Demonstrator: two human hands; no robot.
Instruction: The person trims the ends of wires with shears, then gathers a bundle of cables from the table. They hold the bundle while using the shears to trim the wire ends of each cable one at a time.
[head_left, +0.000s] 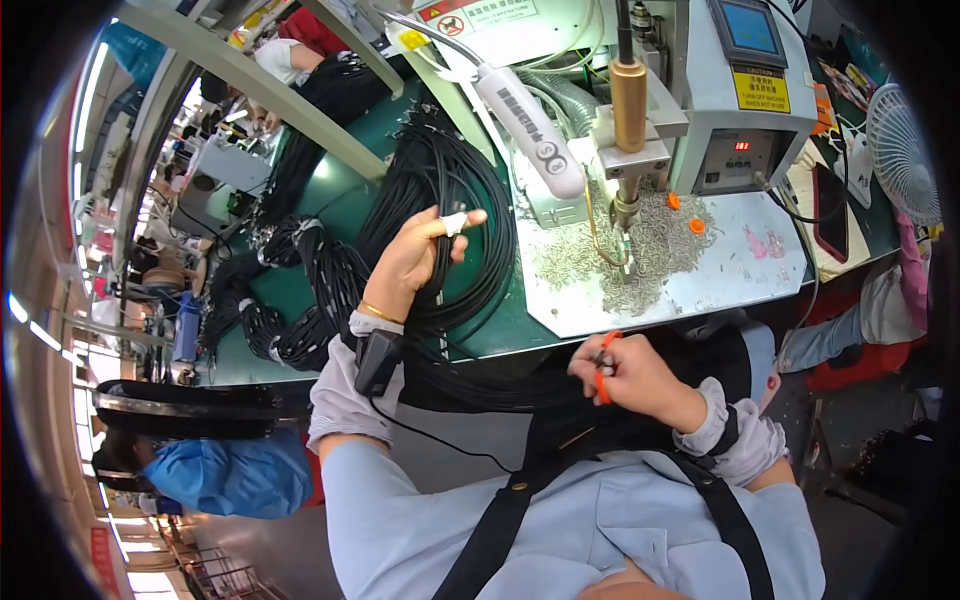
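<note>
My left hand (408, 258) is over a thick bundle of black cables (485, 215), its fingers curled around some of the strands. White tape (454, 223) wraps one of its fingers. Closer to my body, my right hand (640, 378) is closed on small snips with orange handles (603, 370); their blades are mostly hidden by the fingers. More black cables lie across my lap between the hands. Beyond the right hand, many small silvery metal pieces (640, 285) are spread over a white plate (740, 275), under a machine head with a brass-coloured cylinder (628, 105).
A white rod-shaped device (530, 130) hangs beside the machine head. To the right stand a control box (745, 150), a phone (830, 212) and a white fan (905, 150). Tied cable bundles (325, 285) cover the green table's left. A person in blue (230, 478) is at the left.
</note>
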